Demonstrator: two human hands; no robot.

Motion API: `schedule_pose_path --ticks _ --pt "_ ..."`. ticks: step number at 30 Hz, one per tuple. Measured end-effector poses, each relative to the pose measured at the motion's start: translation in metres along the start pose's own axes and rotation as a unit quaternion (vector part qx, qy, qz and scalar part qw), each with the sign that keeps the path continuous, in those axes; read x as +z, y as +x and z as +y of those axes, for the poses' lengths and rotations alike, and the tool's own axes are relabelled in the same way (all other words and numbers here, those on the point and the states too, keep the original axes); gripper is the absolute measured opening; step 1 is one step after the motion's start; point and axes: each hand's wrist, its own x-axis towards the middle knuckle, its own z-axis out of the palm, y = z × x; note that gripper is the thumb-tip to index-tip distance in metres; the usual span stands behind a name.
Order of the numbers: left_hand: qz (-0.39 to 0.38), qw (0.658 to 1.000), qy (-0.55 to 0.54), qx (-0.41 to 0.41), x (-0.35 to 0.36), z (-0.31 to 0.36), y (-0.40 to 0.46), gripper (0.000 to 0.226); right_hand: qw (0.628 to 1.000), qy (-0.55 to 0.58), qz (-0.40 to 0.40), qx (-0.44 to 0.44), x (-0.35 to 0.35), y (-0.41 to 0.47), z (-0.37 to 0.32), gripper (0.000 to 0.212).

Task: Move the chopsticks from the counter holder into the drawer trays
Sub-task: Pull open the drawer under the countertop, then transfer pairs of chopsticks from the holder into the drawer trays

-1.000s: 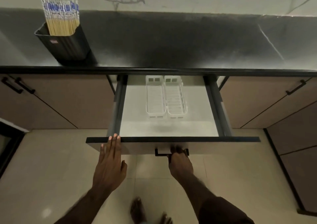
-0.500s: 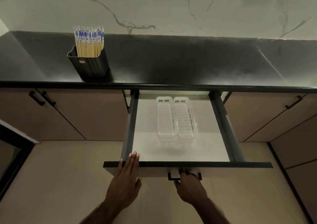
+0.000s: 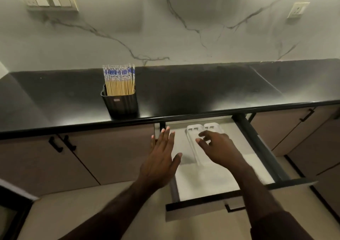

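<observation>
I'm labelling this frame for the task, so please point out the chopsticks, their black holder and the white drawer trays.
chopsticks (image 3: 119, 81): head view, on the bamboo shafts above the holder rim.
black holder (image 3: 121, 105): head view, on its ribbed front wall.
white drawer trays (image 3: 193, 129): head view, on the left tray's far end.

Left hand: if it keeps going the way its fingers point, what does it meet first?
Probably the counter edge above the open drawer, right of the chopstick holder. The left hand is open; depth is unclear.
</observation>
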Motion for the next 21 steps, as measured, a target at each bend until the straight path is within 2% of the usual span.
schedule_pose_path --ticks 8,15,21 --pt "0.042 0.999 -0.019 -0.006 -0.062 -0.081 0.034 0.068 0.997 0.026 0.065 -0.040 0.031 0.052 -0.082 0.032" --pt "0.084 0.996 -0.021 -0.018 -0.089 -0.163 0.091 0.071 0.987 0.090 0.084 -0.102 0.069 0.144 -0.151 0.027" --pt "0.065 0.997 -0.017 -0.050 -0.106 -0.230 0.147 0.072 0.979 0.150 0.057 -0.126 0.093 0.235 -0.207 0.028"
